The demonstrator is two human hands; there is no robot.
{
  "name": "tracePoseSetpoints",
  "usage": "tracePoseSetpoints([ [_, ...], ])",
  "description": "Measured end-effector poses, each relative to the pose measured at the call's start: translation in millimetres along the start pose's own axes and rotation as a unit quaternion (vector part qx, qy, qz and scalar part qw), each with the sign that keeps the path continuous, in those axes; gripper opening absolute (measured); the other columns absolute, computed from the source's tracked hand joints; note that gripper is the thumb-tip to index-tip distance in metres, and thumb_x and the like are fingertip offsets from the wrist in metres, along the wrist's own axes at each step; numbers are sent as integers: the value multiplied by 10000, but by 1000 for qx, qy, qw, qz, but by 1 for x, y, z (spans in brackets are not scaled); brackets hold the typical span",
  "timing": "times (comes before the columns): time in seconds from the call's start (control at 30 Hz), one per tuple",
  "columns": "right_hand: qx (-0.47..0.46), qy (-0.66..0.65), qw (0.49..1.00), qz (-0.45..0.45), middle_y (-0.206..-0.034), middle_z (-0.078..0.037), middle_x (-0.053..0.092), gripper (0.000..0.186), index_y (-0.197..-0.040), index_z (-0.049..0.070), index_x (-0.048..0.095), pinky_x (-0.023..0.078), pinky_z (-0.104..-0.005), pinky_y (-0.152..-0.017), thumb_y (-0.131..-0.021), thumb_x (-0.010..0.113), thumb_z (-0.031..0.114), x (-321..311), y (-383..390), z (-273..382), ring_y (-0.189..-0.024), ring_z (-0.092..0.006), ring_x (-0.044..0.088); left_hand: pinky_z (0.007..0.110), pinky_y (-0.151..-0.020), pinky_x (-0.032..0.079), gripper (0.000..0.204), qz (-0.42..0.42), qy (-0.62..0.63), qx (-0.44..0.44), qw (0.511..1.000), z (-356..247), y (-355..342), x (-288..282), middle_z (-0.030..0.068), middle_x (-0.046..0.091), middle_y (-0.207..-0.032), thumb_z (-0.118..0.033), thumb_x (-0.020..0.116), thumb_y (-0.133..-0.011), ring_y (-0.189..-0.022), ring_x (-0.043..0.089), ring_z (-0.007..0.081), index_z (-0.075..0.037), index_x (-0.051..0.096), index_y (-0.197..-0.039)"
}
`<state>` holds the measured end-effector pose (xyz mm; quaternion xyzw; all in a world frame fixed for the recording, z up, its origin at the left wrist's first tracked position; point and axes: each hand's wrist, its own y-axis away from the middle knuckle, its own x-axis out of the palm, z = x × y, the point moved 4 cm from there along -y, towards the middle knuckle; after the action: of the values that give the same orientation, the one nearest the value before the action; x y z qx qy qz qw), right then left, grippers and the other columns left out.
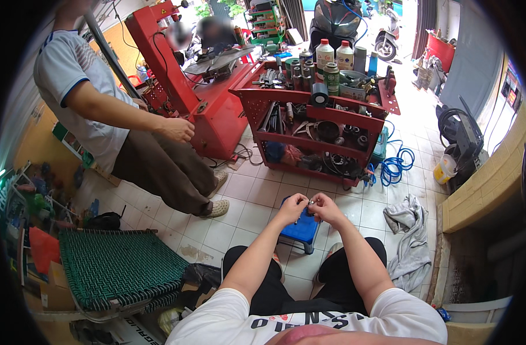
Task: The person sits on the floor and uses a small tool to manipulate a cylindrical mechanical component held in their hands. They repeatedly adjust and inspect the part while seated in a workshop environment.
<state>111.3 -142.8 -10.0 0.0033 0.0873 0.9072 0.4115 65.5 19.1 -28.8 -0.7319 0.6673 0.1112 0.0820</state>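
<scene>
Both my forearms reach forward over my knees to a low blue plastic stool (pixel 300 231). Above it, my left hand (pixel 293 208) is closed, its thumb and fingers pressed together in a pinch. Close beside it, my right hand (pixel 326 210) pinches a small shiny metal part (pixel 311 202), too small to identify. The fingertips of both hands nearly meet around this part. Whatever the left fingers grip is hidden. Beneath the hands, something small and dark lies on the stool, partly covered by them.
Ahead stands a red tool cart (pixel 309 138) loaded with cans, bottles and tools. Left of it are a red machine (pixel 208 129) and a standing person (pixel 96 115). A green woven chair (pixel 119 267) is at left; a grey cloth (pixel 410 241) and blue hose (pixel 396 167) lie on the floor at right.
</scene>
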Motion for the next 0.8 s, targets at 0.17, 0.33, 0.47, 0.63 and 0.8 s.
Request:
tracePoseSetpoints([
  [0.17, 120, -74, 990, 14, -821, -71, 671, 300, -1117, 27, 581, 478, -269, -498, -988, 631, 293, -4, -3, -4, -559, -127, 597, 264, -806, 494, 215, -7, 16, -18, 1000, 7, 0, -2, 33, 666, -966, -201, 605, -1001, -896, 596, 93, -7, 631, -1089],
  [0.33, 67, -56, 996, 0, -842, -79, 678, 373, -1139, 5, 582, 476, -270, -491, -977, 655, 332, -9, -4, -13, -558, -132, 601, 259, -763, 487, 193, -13, 12, -21, 1000, -2, 0, 3, 26, 672, -947, -197, 603, -1004, -868, 595, 89, -19, 640, -1069],
  [0.47, 99, -77, 992, 16, -873, -85, 686, 382, -1166, 23, 548, 476, -269, -493, -974, 662, 333, 0, -4, -8, -550, -132, 603, 251, -721, 473, 181, -35, 13, -8, 999, 11, 1, -5, 14, 673, -928, -197, 602, -1008, -843, 586, 81, -28, 648, -1054],
  [0.63, -17, -31, 999, -12, -880, -100, 688, 368, -1140, 16, 546, 477, -277, -486, -964, 679, 311, -5, -9, -20, -539, -137, 598, 273, -746, 491, 210, -28, 25, -17, 999, 6, -4, 3, 42, 678, -916, -209, 613, -991, -841, 604, 107, -9, 656, -1038],
  [0.8, 133, -97, 986, 28, -868, -90, 678, 323, -1138, 25, 537, 473, -283, -486, -959, 684, 250, -5, -6, -12, -549, -136, 592, 281, -764, 501, 219, -24, 42, -18, 999, 6, 0, 0, 53, 678, -917, -209, 610, -991, -851, 613, 117, 0, 653, -1039],
])
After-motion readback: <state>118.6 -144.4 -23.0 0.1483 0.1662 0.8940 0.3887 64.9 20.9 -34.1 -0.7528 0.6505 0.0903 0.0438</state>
